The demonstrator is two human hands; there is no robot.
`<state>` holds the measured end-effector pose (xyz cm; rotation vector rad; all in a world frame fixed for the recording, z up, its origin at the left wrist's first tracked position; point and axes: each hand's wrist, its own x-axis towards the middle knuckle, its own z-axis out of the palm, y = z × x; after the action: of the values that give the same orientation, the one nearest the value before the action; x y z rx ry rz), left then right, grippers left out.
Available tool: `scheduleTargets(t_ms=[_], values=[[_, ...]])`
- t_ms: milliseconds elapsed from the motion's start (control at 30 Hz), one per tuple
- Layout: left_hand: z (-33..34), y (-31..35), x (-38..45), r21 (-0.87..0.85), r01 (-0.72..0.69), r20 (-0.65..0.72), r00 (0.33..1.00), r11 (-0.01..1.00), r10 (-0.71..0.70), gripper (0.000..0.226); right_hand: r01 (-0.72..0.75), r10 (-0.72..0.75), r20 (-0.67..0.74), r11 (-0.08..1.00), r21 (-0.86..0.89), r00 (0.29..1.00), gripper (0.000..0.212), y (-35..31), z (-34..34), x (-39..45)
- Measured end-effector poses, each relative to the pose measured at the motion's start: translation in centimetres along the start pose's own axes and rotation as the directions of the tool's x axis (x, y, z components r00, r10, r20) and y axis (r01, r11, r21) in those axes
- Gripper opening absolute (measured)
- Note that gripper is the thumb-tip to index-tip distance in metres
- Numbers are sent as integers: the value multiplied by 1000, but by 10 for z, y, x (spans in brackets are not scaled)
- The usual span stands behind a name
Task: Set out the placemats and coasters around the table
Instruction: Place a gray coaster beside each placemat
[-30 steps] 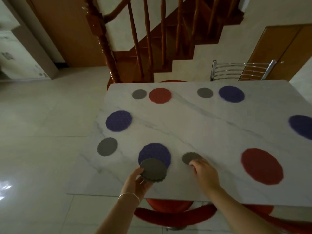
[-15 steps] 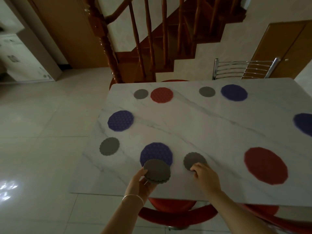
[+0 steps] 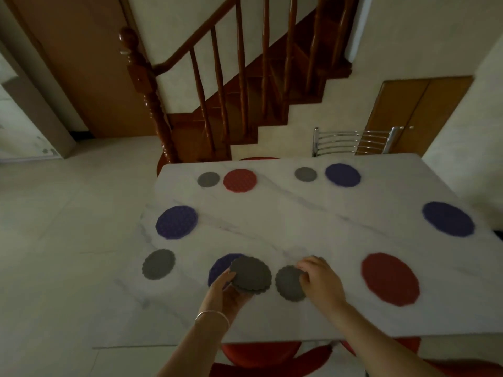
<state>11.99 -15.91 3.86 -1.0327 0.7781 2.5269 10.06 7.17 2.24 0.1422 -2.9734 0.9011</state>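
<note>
**Coaster going down at the near seat, two places yet to serve**

Right hand (image 3: 319,281) is on the grey coaster (image 3: 289,283) near the front edge of the marble table (image 3: 272,224), fingers curled over its right rim, and the coaster looks to be lying flat on the stone just to the right of the near purple placemat (image 3: 217,269). That's a placing step, by my read, at the point of letting go. Left hand (image 3: 227,291) grips the spare stack of coasters (image 3: 251,276) from beneath, thumb on the left rim, held over that purple mat and hiding much of it.

Round the table: red placemat (image 3: 240,180) and its coaster (image 3: 208,179) at the far left, purple placemat (image 3: 343,174) and coaster (image 3: 305,174) at the far right, purple mat (image 3: 177,221) with a coaster (image 3: 158,263) down the left side. The near red placemat (image 3: 389,278) and the purple mat at the right end (image 3: 447,219) show no coaster beside them.

So the next move calls for lifting one off the stack and carrying it right, to the bare marble beside the red mat. Plenty of open stone between here and there, nothing standing in the path. Mind the front edge, though: this coaster sits near it, and the red mat nearer still.
</note>
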Motion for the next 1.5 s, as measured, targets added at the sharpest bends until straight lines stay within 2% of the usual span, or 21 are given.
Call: scheduleTargets(t_ms=[167,233,300,400,567,767,1033,1133,1300,1400,1500], values=[[67,-20,7,81,37,132,990,996,-48,25,94,-71,-198,990,109,978,25,-23,-61,11],[92,-30,9,113,46,179,982,993,-66,34,120,-100,-192,988,97,976,34,-28,-79,10],[133,-57,4,193,96,253,957,977,-144,40,79,-67,-178,995,61,982,43,-12,-112,0],[180,-91,0,246,91,339,924,965,-174,40,26,-21,-178,999,29,984,45,14,-148,-5],[245,-157,-9,299,76,411,889,951,-201,38,-2,25,-239,995,99,971,43,80,-210,-22],[302,-253,-2,271,70,341,926,960,-164,43,-7,35,-138,979,203,990,24,175,-266,-29],[347,-329,-7,260,-39,221,975,965,-20,37,96,-88,-56,983,157,995,6,257,-310,-24],[346,-334,-6,227,-65,163,986,972,28,36,134,-131,-32,975,177,991,16,271,-309,-18],[334,-332,5,193,-46,100,995,980,27,26,99,-84,-71,964,246,994,29,298,-292,-18],[322,-328,16,131,-39,85,996,991,28,16,31,-19,-60,977,209,998,28,316,-281,-19],[306,-322,27,61,-38,49,998,997,35,13,-4,7,-29,997,74,1000,28,332,-267,-17]])
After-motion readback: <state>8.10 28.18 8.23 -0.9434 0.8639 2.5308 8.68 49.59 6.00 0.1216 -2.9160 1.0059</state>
